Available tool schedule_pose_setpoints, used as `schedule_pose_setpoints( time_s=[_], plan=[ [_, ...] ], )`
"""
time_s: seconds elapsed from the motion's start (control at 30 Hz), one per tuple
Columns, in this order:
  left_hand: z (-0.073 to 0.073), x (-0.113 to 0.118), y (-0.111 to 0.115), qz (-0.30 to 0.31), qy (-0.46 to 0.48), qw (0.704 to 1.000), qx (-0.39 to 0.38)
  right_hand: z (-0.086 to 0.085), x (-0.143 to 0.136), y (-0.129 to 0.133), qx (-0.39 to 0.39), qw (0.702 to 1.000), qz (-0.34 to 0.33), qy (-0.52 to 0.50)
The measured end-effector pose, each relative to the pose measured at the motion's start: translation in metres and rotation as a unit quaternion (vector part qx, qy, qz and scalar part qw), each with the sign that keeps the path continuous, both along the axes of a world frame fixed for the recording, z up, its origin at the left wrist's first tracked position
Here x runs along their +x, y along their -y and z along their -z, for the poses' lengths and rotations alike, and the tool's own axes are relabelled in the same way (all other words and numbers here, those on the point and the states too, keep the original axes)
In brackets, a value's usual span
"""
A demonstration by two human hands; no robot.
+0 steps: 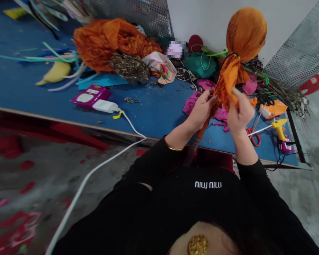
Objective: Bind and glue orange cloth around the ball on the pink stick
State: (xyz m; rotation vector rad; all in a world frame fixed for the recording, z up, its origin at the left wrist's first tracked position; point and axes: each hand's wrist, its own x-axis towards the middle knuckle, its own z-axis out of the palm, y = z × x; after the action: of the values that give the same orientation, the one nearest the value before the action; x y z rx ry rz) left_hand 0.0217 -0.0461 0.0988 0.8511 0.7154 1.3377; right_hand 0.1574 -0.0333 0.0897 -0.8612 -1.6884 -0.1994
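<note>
An orange cloth (228, 76) hangs in folds below a round, cloth-covered ball (246, 32), gathered at a dark tie. My left hand (203, 108) pinches the lower left part of this cloth. On the right side of the folds, my right hand (240, 111) has its fingers closed on the same cloth. A translucent stick (193, 147) extends down from under the cloth towards my body. Pink cloth pieces (190, 102) lie on the table behind my left hand.
The blue table (159, 117) holds a crumpled orange cloth heap (103, 42), a bag of dried material (131, 67), a purple power strip (91, 95) with a white cable, red-handled scissors (255, 138) and a yellow glue gun (279, 128). Dry stems (284, 88) lie at the back right.
</note>
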Motion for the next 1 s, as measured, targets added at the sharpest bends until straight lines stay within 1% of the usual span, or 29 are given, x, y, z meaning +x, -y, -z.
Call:
schedule_pose_setpoints(
  time_s=[0.07,0.1,0.17,0.27,0.33,0.37,0.47,0.53,0.6,0.63,0.7,0.77,0.8,0.83,0.9,0.93,0.97,1.0],
  plan=[
    [0.001,0.0,0.001,-0.017,0.014,1.0,-0.014,0.007,-0.003,-0.001,-0.032,0.994,-0.011,0.105],
    [0.002,0.0,0.002,-0.028,0.028,0.999,-0.024,0.01,-0.005,-0.001,-0.055,0.988,-0.006,0.145],
    [0.003,0.0,0.002,-0.048,0.052,0.997,-0.028,0.016,-0.009,0.001,-0.099,0.976,0.014,0.192],
    [0.006,-0.002,0.002,-0.064,0.043,0.997,0.028,0.022,-0.018,0.008,-0.146,0.961,0.041,0.233],
    [0.008,-0.003,0.001,-0.08,0.019,0.995,0.055,0.024,-0.023,0.014,-0.15,0.95,0.052,0.268],
    [0.009,-0.004,0.001,-0.091,0.008,0.995,0.051,0.024,-0.025,0.017,-0.146,0.945,0.052,0.288],
    [0.013,-0.005,0.0,-0.107,-0.014,0.994,0.012,0.025,-0.026,0.022,-0.128,0.935,0.03,0.33],
    [0.017,-0.006,0.001,-0.097,-0.013,0.995,-0.006,0.024,-0.022,0.024,-0.129,0.935,0.01,0.329],
    [0.02,-0.007,0.002,-0.082,0.001,0.996,-0.016,0.022,-0.016,0.027,-0.137,0.938,-0.022,0.317],
    [0.021,-0.009,0.003,-0.077,0.009,0.997,-0.021,0.021,-0.011,0.03,-0.14,0.939,-0.049,0.311],
    [0.021,-0.012,0.006,-0.066,0.027,0.997,-0.031,0.02,-0.002,0.037,-0.141,0.941,-0.129,0.28],
    [0.017,-0.018,0.009,-0.033,0.037,0.998,-0.04,0.02,0.007,0.043,-0.129,0.953,-0.188,0.202],
    [0.015,-0.02,0.011,-0.011,0.037,0.998,-0.043,0.019,0.011,0.044,-0.12,0.961,-0.193,0.155],
    [0.012,-0.023,0.013,0.011,0.034,0.998,-0.045,0.018,0.014,0.044,-0.108,0.975,-0.17,0.097],
    [0.007,-0.026,0.017,0.043,0.023,0.998,-0.049,0.014,0.016,0.034,-0.09,0.994,-0.064,-0.011],
    [0.006,-0.026,0.019,0.051,0.019,0.997,-0.051,0.011,0.016,0.026,-0.09,0.995,-0.013,-0.05],
    [0.005,-0.027,0.02,0.059,0.014,0.997,-0.052,0.008,0.015,0.016,-0.099,0.992,0.021,-0.08],
    [0.005,-0.027,0.021,0.065,0.01,0.996,-0.052,0.006,0.013,0.005,-0.118,0.989,0.013,-0.085]
  ],
)
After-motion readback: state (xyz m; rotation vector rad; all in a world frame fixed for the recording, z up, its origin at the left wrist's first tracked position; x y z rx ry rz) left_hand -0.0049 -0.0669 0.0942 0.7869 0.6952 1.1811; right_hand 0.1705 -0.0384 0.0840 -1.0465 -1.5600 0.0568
